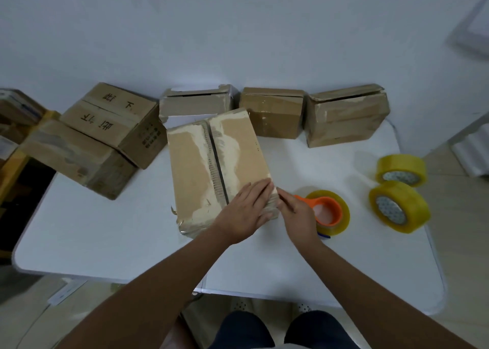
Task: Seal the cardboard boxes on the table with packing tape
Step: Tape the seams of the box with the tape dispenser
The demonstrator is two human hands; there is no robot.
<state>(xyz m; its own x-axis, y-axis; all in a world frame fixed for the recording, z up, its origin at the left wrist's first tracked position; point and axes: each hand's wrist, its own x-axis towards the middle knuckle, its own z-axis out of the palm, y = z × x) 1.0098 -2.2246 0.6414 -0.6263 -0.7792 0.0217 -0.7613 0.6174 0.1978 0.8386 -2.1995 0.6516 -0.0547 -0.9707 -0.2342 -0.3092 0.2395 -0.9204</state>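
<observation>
A worn cardboard box (201, 163) lies in the middle of the white table (92, 232), its two top flaps meeting along a dark seam. My left hand (244, 213) lies flat with straight fingers on the box's near right corner. My right hand (297, 212) touches that same corner from the right side, its fingers pointing at the box edge. Just behind my right hand sits a yellow tape roll in an orange dispenser (329, 211).
Two more yellow tape rolls (401, 170) (398, 207) lie at the right. Three boxes (195, 104) (274, 113) (346, 117) line the back by the wall. Two larger boxes (113, 121) (76, 158) are stacked at the left, one overhanging the table edge.
</observation>
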